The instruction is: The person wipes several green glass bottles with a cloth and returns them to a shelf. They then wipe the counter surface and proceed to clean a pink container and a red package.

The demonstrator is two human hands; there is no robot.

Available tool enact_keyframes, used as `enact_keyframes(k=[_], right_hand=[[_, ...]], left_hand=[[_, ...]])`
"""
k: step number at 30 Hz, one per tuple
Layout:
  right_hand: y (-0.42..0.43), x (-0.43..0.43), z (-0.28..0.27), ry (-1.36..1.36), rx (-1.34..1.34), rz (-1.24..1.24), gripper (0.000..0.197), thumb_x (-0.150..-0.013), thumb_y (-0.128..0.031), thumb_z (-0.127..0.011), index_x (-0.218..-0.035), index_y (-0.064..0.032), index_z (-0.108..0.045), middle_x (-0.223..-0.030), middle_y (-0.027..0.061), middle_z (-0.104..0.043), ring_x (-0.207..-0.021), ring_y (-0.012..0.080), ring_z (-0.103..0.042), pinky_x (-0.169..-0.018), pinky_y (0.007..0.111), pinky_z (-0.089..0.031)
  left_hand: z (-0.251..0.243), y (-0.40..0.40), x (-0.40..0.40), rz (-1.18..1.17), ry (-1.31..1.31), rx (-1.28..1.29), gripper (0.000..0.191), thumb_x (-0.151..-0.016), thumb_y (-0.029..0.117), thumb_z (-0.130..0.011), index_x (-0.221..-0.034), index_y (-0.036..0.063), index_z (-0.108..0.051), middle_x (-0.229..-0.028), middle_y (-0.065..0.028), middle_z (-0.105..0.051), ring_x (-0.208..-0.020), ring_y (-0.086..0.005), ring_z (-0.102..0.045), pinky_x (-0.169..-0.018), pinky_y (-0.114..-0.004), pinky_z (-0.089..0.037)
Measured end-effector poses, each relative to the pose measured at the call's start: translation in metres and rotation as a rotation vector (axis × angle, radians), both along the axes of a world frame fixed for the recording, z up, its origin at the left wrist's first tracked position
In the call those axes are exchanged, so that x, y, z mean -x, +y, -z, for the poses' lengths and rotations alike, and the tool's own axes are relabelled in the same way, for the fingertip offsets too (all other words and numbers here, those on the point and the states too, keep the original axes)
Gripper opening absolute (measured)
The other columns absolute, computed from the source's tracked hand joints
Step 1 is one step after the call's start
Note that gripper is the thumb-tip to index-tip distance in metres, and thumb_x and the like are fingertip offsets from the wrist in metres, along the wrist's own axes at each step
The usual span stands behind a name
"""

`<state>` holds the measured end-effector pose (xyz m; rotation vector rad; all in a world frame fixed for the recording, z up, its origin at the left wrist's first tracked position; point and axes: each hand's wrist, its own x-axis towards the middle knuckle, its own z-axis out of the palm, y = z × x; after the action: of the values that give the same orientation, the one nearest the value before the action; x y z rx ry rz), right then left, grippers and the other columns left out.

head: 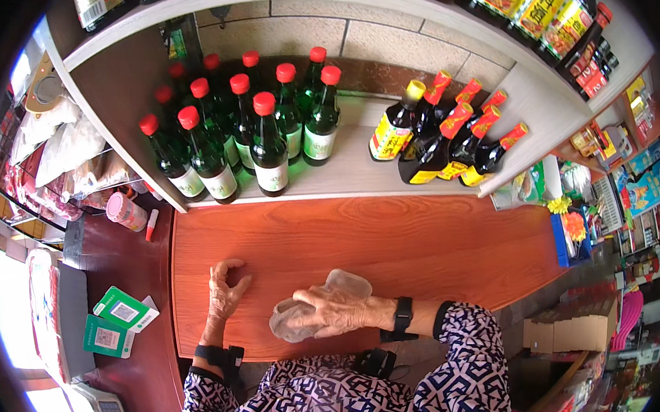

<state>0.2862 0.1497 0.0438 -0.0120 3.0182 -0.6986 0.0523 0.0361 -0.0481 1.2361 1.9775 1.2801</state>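
My right hand (328, 312) lies over a greyish cleaning cloth (349, 283) on the reddish-brown wooden tabletop (419, 241). Its fingers press the bunched cloth, which sticks out past the fingertips and above the knuckles. Towards the table's left edge is my left hand (226, 290), holding nothing, with thumb and fingers apart and curved. Whether its side touches the wood, I cannot tell. Behind the table, a pale shelf (346, 144) carries several green glass bottles (270, 156) with red caps on the left. Several dark sauce bottles (434, 150) with red or yellow tops stand on its right.
Left of the table, a dark red counter (125, 266) bears green cards with printed codes (122, 309), a red-and-white marker (151, 225) and a pink-lidded jar (126, 211). A blue box (569, 246) with artificial flowers sits at the right end. An open cardboard box (568, 332) is at right.
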Motion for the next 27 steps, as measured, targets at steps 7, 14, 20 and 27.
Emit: enact_keyframes(k=[7,14,20,27], right_hand=[[0.006,-0.033,0.115,0.173,0.825,0.428,0.026,-0.085,-0.008,-0.054,-0.110,-0.0031,-0.049,-0.112,0.0057,-0.051,-0.102,0.0083,-0.050,-0.081,0.019,-0.046],[0.078,-0.099,0.072,0.269,-0.425,0.901,0.050,-0.075,-0.024,-0.065,-0.120,-0.0246,-0.044,-0.091,0.0099,-0.052,-0.072,0.0240,-0.052,-0.051,0.038,-0.050],[0.144,-0.161,0.082,0.057,-0.140,1.570,0.057,-0.079,-0.021,-0.056,-0.130,-0.0243,-0.029,-0.110,0.0230,-0.043,-0.095,0.0366,-0.050,-0.075,0.048,-0.044],[0.147,-0.092,0.116,0.473,0.164,1.254,0.038,-0.081,-0.025,-0.052,-0.112,-0.0056,-0.042,-0.099,0.0147,-0.053,-0.082,0.0223,-0.054,-0.067,0.035,-0.046]], left_hand=[[0.003,-0.007,-0.001,0.083,0.052,0.020,0.040,-0.064,0.010,-0.073,-0.100,0.0072,-0.054,-0.105,-0.0104,-0.051,-0.100,-0.0261,-0.044,-0.088,-0.036,-0.037],[-0.003,-0.040,-0.029,0.137,0.382,-0.033,0.056,-0.060,0.014,-0.074,-0.109,0.0083,-0.049,-0.120,-0.0130,-0.044,-0.112,-0.0308,-0.038,-0.095,-0.044,-0.030],[-0.005,-0.072,-0.047,-0.068,0.420,0.058,0.071,-0.058,0.015,-0.075,-0.120,0.0095,-0.041,-0.130,-0.0179,-0.031,-0.119,-0.0367,-0.028,-0.097,-0.050,-0.025],[-0.007,-0.079,-0.067,-0.111,0.459,0.062,0.069,-0.057,0.022,-0.074,-0.117,0.0078,-0.044,-0.126,-0.0177,-0.036,-0.118,-0.0365,-0.030,-0.098,-0.050,-0.024]])
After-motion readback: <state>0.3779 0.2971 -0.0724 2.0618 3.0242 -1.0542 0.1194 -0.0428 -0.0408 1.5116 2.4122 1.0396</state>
